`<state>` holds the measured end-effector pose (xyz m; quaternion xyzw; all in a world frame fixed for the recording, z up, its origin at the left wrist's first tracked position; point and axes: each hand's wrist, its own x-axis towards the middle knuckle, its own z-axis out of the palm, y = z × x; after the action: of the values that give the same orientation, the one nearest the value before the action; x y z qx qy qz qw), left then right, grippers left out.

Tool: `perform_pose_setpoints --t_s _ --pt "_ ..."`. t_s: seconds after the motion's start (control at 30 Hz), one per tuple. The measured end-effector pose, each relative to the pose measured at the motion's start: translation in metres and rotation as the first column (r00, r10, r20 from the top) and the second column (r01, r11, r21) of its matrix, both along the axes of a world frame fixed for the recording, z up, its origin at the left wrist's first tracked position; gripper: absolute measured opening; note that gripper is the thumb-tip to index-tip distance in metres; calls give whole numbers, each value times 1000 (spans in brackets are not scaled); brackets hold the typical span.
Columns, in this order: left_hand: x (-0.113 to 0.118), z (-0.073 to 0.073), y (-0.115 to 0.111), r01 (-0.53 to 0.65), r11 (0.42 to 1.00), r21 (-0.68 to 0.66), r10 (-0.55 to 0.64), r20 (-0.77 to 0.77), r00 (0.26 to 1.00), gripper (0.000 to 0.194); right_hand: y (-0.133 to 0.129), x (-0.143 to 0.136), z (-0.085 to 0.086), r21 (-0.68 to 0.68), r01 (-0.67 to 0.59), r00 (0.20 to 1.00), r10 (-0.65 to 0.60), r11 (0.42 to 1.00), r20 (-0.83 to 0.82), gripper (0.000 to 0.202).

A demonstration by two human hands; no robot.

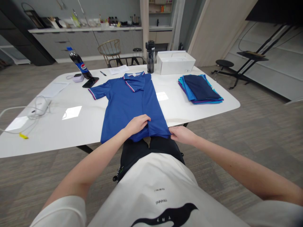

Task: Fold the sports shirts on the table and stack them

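Note:
A blue polo shirt with red-and-white trim lies on the white table, its collar pointing away from me. Its right side is folded inward over the body, while the left sleeve stays spread out. My left hand is closed at the inner edge of the folded part, near the hem. At the hem's right corner, my right hand pinches the cloth. Part of the hem hangs over the table's near edge.
Folded garments are stacked on the right of the white table. Farther back stand a white box, a dark bottle and a cola bottle beside a phone. A power strip with cables lies left.

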<state>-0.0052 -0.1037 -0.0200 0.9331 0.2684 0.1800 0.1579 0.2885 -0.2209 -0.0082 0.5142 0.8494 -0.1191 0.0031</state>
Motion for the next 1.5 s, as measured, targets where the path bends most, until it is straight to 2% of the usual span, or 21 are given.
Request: perform_pose_setpoints --t_s 0.07,0.13,0.2,0.27,0.3,0.33,0.43,0.53,0.67,0.73,0.8,0.87,0.93,1.03,1.1,1.2,1.27,1.37,1.43,1.5 --pt "-1 3 -2 19 999 43 -18 -25 1000 27 -3 7 9 -96 127 985 -136 987 -102 4" --pt "-2 7 -4 83 993 80 -76 -91 993 26 -4 13 19 -219 190 961 -227 957 -156 7" --pt "-1 10 -6 144 985 95 -128 -153 980 26 -3 18 31 -420 172 956 -254 891 -146 8" --pt "-1 12 -8 162 983 88 -145 -178 973 26 2 21 41 -609 142 967 -241 780 -83 8" --pt "0 13 -8 159 984 83 -142 -181 973 27 6 21 44 -653 134 973 -223 745 -56 10" --pt "1 13 -9 152 985 80 -135 -180 974 28 11 21 47 -658 128 977 -208 742 -43 13" --pt "3 13 -8 106 989 103 -87 -170 982 35 31 14 46 -557 104 973 -200 824 -114 19" --pt "3 13 -6 69 987 147 -39 -199 979 35 59 -1 39 -473 79 949 -211 877 -234 23" --pt "0 17 -4 90 983 162 -46 -257 965 27 108 -31 31 -329 88 921 -202 940 -332 21" --pt "1 18 -7 60 986 153 -17 -264 964 24 138 -50 28 -249 137 910 -221 959 -352 21" --pt "7 16 -14 -61 992 113 89 -260 962 16 170 -70 24 -193 244 896 -297 950 -329 28" --pt "15 11 -22 -234 971 47 238 -253 938 24 199 -89 18 -154 356 883 -385 922 -268 39" --pt "23 5 -31 -363 932 -16 347 -251 904 29 220 -104 12 -113 402 888 -417 908 -193 40" --pt "30 -3 -38 -419 900 -120 386 -225 895 19 234 -116 5 -82 332 934 -339 940 -115 24" --pt "31 -4 -38 -422 876 -233 383 -195 903 22 235 -118 4 -67 269 954 -275 961 -116 18" --pt "24 2 -34 -433 804 -408 409 -149 900 24 235 -117 4 -14 235 953 -233 972 -192 20" --pt "15 10 -30 -425 770 -476 418 -128 899 20 235 -116 1 -34 205 956 -208 978 -206 17" --pt "-5 21 -17 -432 763 -481 414 -151 898 14 239 -115 -6 -94 203 960 -217 975 -175 15" --pt "-22 25 3 -483 765 -426 466 -152 872 20 246 -116 -8 -43 265 946 -268 963 -181 25" --pt "-40 25 31 -540 764 -352 541 -106 834 19 259 -119 -7 44 315 932 -300 948 -206 29"
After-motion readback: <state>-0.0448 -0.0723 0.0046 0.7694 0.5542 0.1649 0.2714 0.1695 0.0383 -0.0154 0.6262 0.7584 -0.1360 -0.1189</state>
